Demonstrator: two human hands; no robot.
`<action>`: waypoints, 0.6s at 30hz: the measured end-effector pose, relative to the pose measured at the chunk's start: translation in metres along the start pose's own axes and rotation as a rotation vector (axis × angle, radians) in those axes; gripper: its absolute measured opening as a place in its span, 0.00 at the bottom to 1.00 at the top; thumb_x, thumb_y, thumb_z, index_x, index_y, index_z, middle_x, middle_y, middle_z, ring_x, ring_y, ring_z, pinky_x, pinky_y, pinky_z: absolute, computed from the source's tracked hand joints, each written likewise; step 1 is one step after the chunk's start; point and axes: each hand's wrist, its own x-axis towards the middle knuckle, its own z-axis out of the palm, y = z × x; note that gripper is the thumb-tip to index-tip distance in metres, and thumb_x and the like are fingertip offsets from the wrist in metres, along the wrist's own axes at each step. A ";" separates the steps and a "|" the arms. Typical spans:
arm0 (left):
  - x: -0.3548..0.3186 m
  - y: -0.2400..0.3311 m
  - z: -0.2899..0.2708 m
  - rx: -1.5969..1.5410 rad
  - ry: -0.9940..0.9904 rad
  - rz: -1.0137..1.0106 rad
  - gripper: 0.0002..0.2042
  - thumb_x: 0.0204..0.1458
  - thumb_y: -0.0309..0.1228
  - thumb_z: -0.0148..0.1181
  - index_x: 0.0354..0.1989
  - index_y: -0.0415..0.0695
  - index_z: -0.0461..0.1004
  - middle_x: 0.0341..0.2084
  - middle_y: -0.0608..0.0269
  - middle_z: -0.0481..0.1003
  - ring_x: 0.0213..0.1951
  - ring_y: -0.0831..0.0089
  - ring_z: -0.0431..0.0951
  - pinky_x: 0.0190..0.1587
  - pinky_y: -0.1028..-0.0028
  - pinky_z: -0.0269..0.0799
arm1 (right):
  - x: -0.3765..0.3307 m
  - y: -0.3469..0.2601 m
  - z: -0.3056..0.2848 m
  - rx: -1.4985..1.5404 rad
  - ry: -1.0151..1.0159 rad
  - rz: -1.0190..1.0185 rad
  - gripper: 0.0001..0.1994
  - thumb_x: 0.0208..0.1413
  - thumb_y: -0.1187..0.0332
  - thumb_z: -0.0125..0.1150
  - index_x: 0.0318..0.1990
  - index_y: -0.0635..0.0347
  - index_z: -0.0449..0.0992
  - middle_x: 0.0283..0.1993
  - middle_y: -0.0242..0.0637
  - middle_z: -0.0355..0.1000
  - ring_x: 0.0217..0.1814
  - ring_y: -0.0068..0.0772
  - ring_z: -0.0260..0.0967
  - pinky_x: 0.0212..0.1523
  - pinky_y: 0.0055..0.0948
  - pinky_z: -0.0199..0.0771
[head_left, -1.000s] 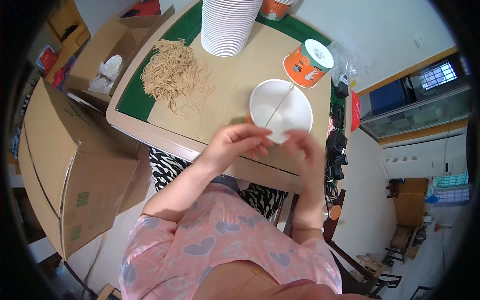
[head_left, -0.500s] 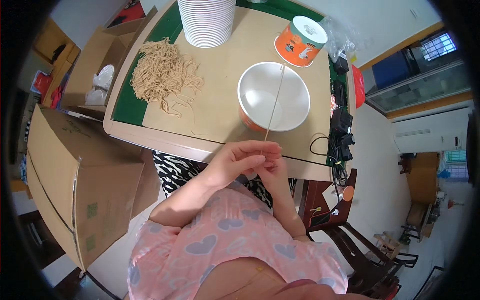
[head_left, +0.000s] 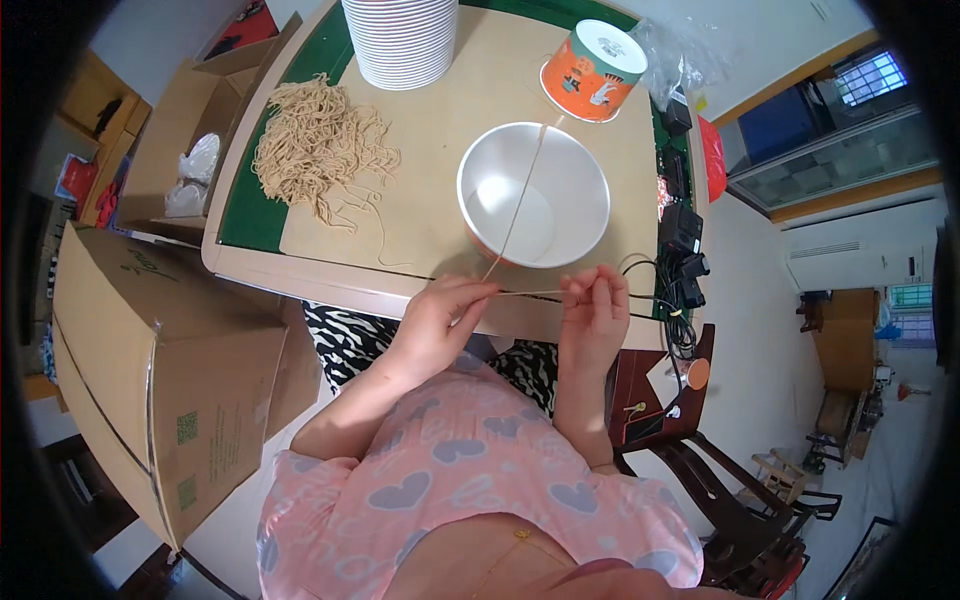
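A tan string (head_left: pixel 525 195) runs taut from the far rim of a white paper bucket (head_left: pixel 590 205), across its open mouth, to my left hand (head_left: pixel 440 318). My left thumb and fingers pinch it just in front of the bucket. From there the string passes sideways to my right hand (head_left: pixel 594 305), whose fingers are closed on it. How the string is fixed at the far rim is too small to tell. On the left of the table lies a tangled heap of tan strings (head_left: pixel 315 150), one loose strand trailing toward the near edge.
Stacked white buckets (head_left: pixel 400 45) stand at the back. An orange and green bucket (head_left: pixel 592 75) sits upside down beside a clear plastic bag (head_left: pixel 680 55). Black adapters and cables (head_left: pixel 683 260) line the table's right edge. Cardboard boxes (head_left: pixel 200 400) stand left, a dark chair (head_left: pixel 660 400) right.
My hands have moved apart: the left shifted left, the right moved right and slightly up. A length of string now stretches between them. The view has shifted slightly.
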 end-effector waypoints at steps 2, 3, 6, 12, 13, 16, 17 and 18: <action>-0.001 0.002 -0.002 0.002 -0.014 -0.045 0.10 0.55 0.22 0.55 0.45 0.38 0.76 0.36 0.54 0.77 0.36 0.66 0.77 0.39 0.72 0.71 | -0.002 -0.007 0.007 0.084 -0.098 -0.012 0.08 0.63 0.74 0.47 0.47 0.62 0.68 0.30 0.34 0.69 0.28 0.25 0.65 0.37 0.24 0.70; -0.002 0.005 -0.003 0.003 -0.029 -0.088 0.10 0.56 0.23 0.54 0.45 0.38 0.77 0.36 0.55 0.77 0.35 0.70 0.76 0.38 0.76 0.71 | -0.007 -0.016 0.014 0.060 -0.205 0.023 0.07 0.62 0.75 0.46 0.47 0.61 0.66 0.28 0.32 0.65 0.25 0.23 0.60 0.33 0.23 0.66; 0.000 0.018 -0.009 -0.133 -0.072 -0.335 0.11 0.55 0.25 0.57 0.45 0.38 0.75 0.27 0.59 0.76 0.26 0.76 0.74 0.30 0.76 0.69 | -0.020 -0.018 0.017 -0.067 -0.340 0.030 0.10 0.61 0.77 0.46 0.48 0.59 0.61 0.24 0.31 0.61 0.22 0.20 0.55 0.26 0.21 0.58; 0.010 0.038 -0.022 -0.765 -0.227 -0.472 0.10 0.56 0.27 0.58 0.46 0.39 0.77 0.26 0.69 0.76 0.26 0.85 0.71 0.28 0.82 0.66 | -0.041 -0.019 0.022 -0.242 -0.468 0.106 0.11 0.60 0.79 0.45 0.50 0.60 0.59 0.26 0.31 0.61 0.26 0.19 0.55 0.28 0.20 0.56; 0.012 0.039 -0.022 -0.766 -0.223 -0.471 0.10 0.56 0.27 0.58 0.46 0.39 0.77 0.26 0.69 0.76 0.26 0.85 0.71 0.28 0.82 0.66 | -0.042 -0.019 0.023 -0.261 -0.477 0.121 0.12 0.60 0.79 0.45 0.50 0.60 0.58 0.27 0.31 0.61 0.26 0.19 0.55 0.28 0.19 0.56; 0.013 0.038 -0.019 -0.943 -0.262 -0.527 0.08 0.54 0.25 0.60 0.42 0.40 0.78 0.26 0.70 0.76 0.27 0.86 0.71 0.28 0.83 0.66 | -0.043 -0.017 0.014 -0.331 -0.554 0.153 0.13 0.60 0.80 0.46 0.51 0.60 0.58 0.28 0.30 0.62 0.27 0.18 0.56 0.29 0.18 0.57; 0.011 0.032 -0.013 -0.834 -0.188 -0.429 0.07 0.53 0.24 0.61 0.40 0.39 0.78 0.27 0.68 0.76 0.26 0.85 0.71 0.27 0.83 0.66 | -0.043 -0.017 0.016 -0.333 -0.554 0.154 0.13 0.60 0.80 0.46 0.51 0.60 0.58 0.28 0.30 0.62 0.27 0.18 0.56 0.29 0.18 0.57; 0.009 0.030 -0.010 -0.724 -0.116 -0.331 0.05 0.52 0.22 0.61 0.37 0.37 0.78 0.28 0.66 0.77 0.26 0.85 0.71 0.27 0.84 0.65 | -0.044 -0.017 0.020 -0.410 -0.487 0.134 0.12 0.60 0.79 0.48 0.50 0.60 0.60 0.28 0.28 0.62 0.27 0.16 0.57 0.29 0.17 0.57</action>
